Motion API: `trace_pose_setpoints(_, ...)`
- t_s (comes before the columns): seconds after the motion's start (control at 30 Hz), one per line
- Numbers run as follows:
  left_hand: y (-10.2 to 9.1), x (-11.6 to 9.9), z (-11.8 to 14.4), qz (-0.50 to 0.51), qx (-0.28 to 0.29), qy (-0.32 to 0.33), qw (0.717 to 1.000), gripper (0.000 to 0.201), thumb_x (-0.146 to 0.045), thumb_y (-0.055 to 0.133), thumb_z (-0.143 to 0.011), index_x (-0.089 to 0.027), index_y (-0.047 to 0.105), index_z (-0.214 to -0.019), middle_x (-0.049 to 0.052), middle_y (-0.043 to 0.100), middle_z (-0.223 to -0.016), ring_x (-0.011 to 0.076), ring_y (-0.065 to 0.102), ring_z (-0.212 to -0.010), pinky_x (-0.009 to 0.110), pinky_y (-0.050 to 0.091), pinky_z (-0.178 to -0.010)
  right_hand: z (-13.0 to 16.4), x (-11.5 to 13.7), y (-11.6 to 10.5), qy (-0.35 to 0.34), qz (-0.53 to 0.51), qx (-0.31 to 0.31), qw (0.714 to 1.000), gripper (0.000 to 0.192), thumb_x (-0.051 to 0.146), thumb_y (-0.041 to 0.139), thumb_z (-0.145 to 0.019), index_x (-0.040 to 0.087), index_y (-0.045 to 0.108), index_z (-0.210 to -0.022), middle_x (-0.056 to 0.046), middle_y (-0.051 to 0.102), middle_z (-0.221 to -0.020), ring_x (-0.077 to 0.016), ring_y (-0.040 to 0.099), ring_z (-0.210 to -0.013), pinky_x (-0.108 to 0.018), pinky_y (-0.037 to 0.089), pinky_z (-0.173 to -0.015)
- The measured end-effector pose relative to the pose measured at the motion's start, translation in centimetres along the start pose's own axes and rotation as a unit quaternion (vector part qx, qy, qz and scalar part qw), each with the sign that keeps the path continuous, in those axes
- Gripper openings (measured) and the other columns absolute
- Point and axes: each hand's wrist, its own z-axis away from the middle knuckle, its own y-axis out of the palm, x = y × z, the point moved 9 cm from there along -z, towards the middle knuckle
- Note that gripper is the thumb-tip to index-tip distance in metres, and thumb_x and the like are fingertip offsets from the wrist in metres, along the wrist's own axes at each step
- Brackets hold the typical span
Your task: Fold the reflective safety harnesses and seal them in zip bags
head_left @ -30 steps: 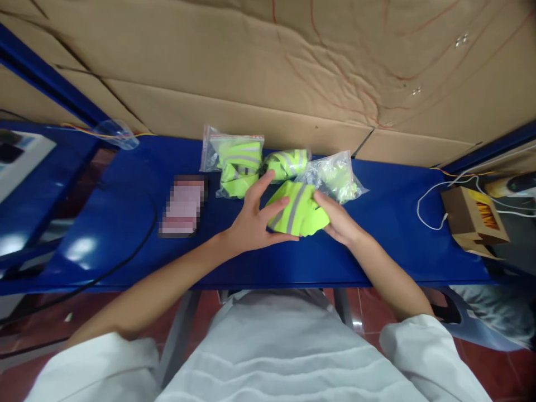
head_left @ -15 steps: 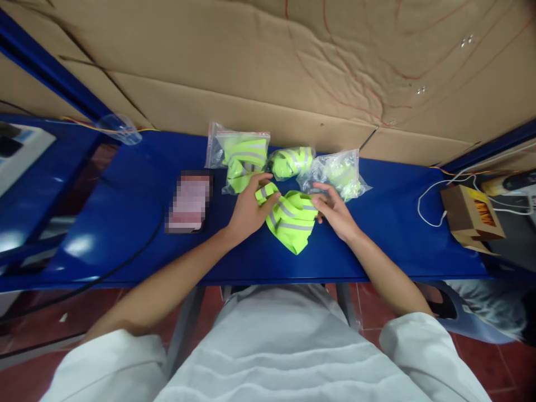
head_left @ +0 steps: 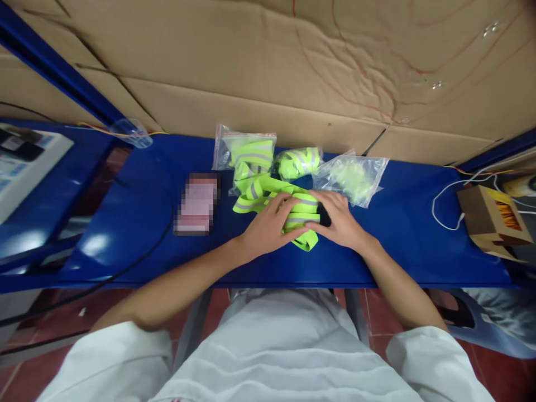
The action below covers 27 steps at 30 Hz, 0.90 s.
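Note:
A neon yellow-green reflective strap (head_left: 307,205) with grey stripes lies bunched on the blue table, between my hands. My left hand (head_left: 274,223) grips its left side, thumb and fingers curved round the folds. From the right, my right hand (head_left: 337,220) pinches the strap's other edge. A loose length trails left from the bundle, and a small loop hangs toward me. Just behind are a clear zip bag (head_left: 251,159) of similar strap, a plastic-wrapped roll (head_left: 298,163) and another clear bag (head_left: 354,177) with yellow-green material in it.
A phone (head_left: 196,204) with a blurred screen lies to the left. A clear plastic cup (head_left: 132,133) rests at the back left. On the right are a cardboard box (head_left: 488,220) and a white cable (head_left: 438,209). Brown cardboard (head_left: 234,67) walls the table's back.
The strap has gone from a spread, drooping bunch to a more compact bundle, with a length now trailing left. My hands have come closer together around it. The right bag has shifted slightly.

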Motion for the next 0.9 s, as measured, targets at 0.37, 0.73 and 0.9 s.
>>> trace_pose_setpoints(0.37,-1.2,-2.0,1.0,0.152,-0.059,0.059,0.985,0.042,-0.009,0.065,-0.093,-0.028,0.057,-0.130,0.012,0.052,-0.148,0.0281,0.059,-0.136,0.047,0.060,-0.106,0.0,-0.9,0.7,-0.012,-0.101,-0.016,0.995,0.068,0.058,0.077,-0.090,0.024,0.053,-0.143,-0.015,0.062,-0.133,-0.0347,0.061,-0.127,-0.053,0.055,-0.105)
trace_pose_setpoints(0.73,-3.1,0.0,0.1,0.184,-0.092,-0.014,0.978,0.052,-0.042,0.073,-0.096,-0.021,0.050,-0.137,0.015,0.062,-0.129,0.0292,0.064,-0.122,0.046,0.057,-0.102,1.2,1.3,-3.3,-0.068,-0.035,-0.228,0.971,0.042,0.026,0.074,-0.090,0.029,0.056,-0.127,-0.010,0.059,-0.118,-0.0294,0.067,-0.112,-0.049,0.062,-0.091)
trace_pose_setpoints(0.9,0.7,1.2,0.0,0.264,0.069,-0.104,0.956,0.051,-0.048,0.079,-0.091,-0.021,0.059,-0.130,0.009,0.073,-0.124,0.0267,0.072,-0.111,0.037,0.059,-0.093,1.6,2.2,-3.8,-0.107,-0.084,-0.246,0.960,0.048,0.025,0.077,-0.091,0.032,0.050,-0.131,-0.010,0.053,-0.127,-0.0299,0.070,-0.120,-0.052,0.062,-0.101)
